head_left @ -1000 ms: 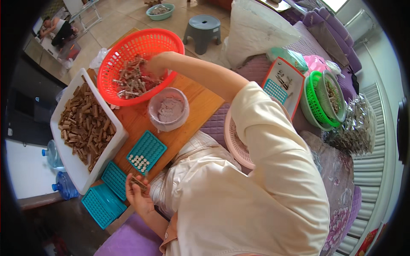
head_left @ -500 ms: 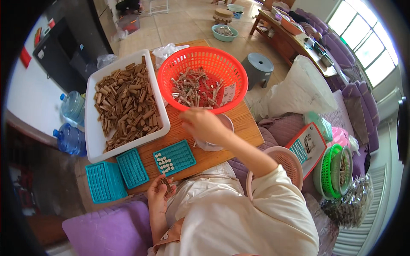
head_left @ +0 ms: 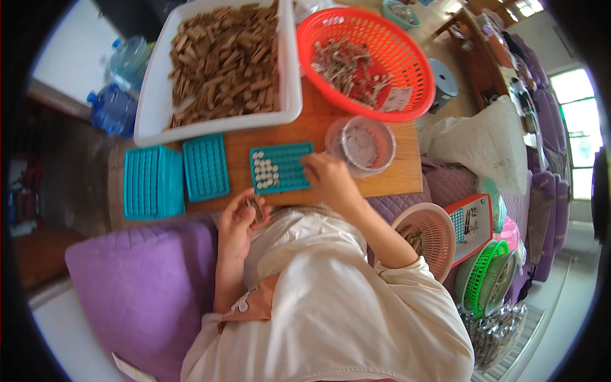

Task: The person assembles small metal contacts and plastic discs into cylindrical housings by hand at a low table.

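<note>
My left hand [head_left: 237, 224] is closed around a small brown piece [head_left: 253, 207] with a dark, uneven surface, just off the table's front edge. Past it lies a teal tray [head_left: 294, 163] with rows of hollows; round white discs [head_left: 265, 170] fill part of its left side. At the tray's right edge, the fingers of my right hand [head_left: 330, 178] are pinched together, and what they hold, if anything, cannot be made out. Behind that hand stands a clear round plastic tub [head_left: 386, 145] with pale contents.
A white bin [head_left: 290, 102] heaped with brown strips [head_left: 226, 60] and a red basket [head_left: 414, 108] of thin, twisted bits [head_left: 347, 70] stand at the back. Teal trays [head_left: 153, 181] are stacked left, another [head_left: 205, 167] beside them. A pink basket [head_left: 444, 245] sits at right.
My right hand has come back from the red basket's near rim to the teal tray's right edge. My left hand still grips the brown piece. The whole view has shifted and turned.
</note>
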Motion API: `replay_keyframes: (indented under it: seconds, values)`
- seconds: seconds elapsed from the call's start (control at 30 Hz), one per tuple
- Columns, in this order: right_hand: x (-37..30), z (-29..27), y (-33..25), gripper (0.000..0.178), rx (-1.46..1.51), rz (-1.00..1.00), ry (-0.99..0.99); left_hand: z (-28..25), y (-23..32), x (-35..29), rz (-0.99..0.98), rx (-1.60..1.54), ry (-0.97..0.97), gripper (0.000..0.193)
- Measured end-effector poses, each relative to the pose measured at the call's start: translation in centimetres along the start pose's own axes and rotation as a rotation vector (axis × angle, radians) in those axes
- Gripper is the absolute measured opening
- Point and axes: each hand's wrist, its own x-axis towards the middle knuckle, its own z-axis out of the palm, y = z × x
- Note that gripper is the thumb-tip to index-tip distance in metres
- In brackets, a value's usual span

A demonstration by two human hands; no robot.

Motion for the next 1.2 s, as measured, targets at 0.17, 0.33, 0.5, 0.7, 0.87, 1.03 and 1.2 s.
replay_keyframes:
  seconds: [0.17, 0.33, 0.5, 0.7, 0.87, 1.03, 1.2]
  values:
    - [0.0, 1.2, 1.2, 0.016, 0.076, 0.049, 0.103, -0.1, 0.4, 1.1, 0.037, -0.074, 0.012, 0.042]
    - [0.6, 3.7, 0.9, 0.022, 0.084, 0.059, 0.083, -0.6, 0.8, 1.9, 0.063, -0.019, -0.070, 0.043]
    - [1.7, 5.8, 0.0, 0.026, -0.020, -0.003, 0.005, -0.6, 1.5, 2.1, 0.093, -0.014, -0.081, 0.042]
    - [2.1, 6.2, 0.1, 0.024, -0.137, -0.115, -0.024, -0.4, 1.9, 2.4, 0.087, -0.036, -0.129, 0.037]
    - [2.5, 4.2, -4.2, 0.022, 0.275, 0.028, 0.160, -0.1, 2.4, 2.4, 0.065, 0.001, -0.105, 0.038]
    - [1.9, 3.4, -5.4, 0.021, 0.203, -0.272, 0.184, 1.0, 2.6, 2.5, 0.056, 0.058, -0.112, 0.037]
    - [2.1, 3.8, -4.9, 0.016, 0.200, -0.387, 0.183, 2.4, 2.2, 2.6, 0.110, 0.098, -0.041, 0.032]
